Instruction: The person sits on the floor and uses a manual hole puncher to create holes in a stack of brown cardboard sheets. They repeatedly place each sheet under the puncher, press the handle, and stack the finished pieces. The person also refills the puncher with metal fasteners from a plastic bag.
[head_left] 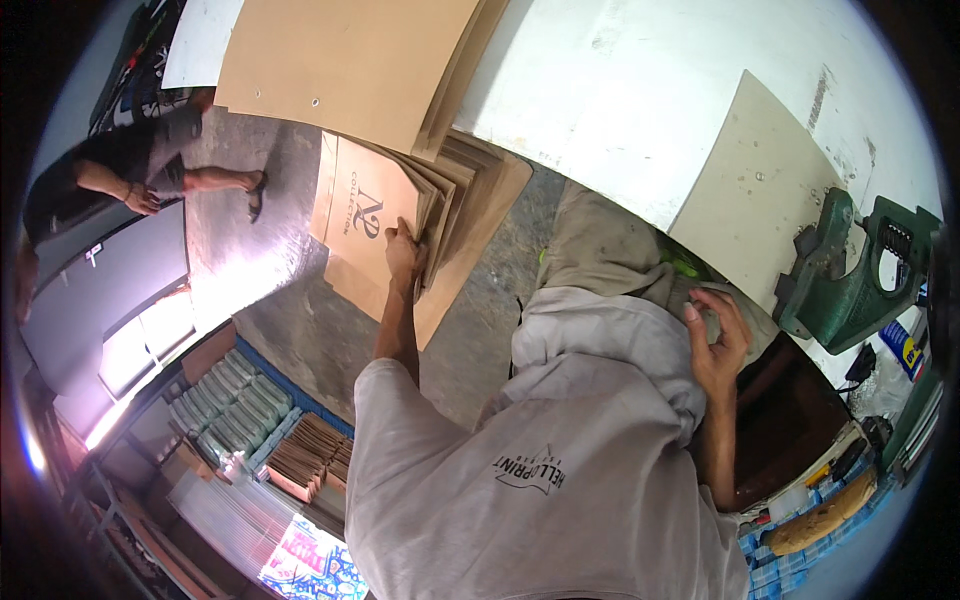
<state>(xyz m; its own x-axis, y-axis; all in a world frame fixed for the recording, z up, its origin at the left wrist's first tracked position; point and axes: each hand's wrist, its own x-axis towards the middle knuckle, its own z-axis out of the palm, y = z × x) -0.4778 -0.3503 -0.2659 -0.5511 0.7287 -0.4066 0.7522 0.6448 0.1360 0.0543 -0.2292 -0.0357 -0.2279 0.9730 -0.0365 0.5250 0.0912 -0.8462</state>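
My left hand (402, 253) is at the right edge of a stack of printed brown paper bags (350, 205), left of the white table. Its fingers press on the top bag and bend round the edge, seemingly gripping it; the thumb is hard to make out. Below the bags lies a larger brown sheet (437, 308). My right hand (717, 338) is raised in front of my body near the table edge, fingers loosely bent, thumb apart, nothing in it. Near it are a beige board (757, 190) and a green metal machine (850, 270).
Large brown sheets with small holes (345, 65) overhang the white table (620, 90). At the left stands another person (115, 175). Bundled stacks (225, 400) and folded brown cardboard (308, 450) fill the lower left. A yellowish roll (825, 515) lies at lower right.
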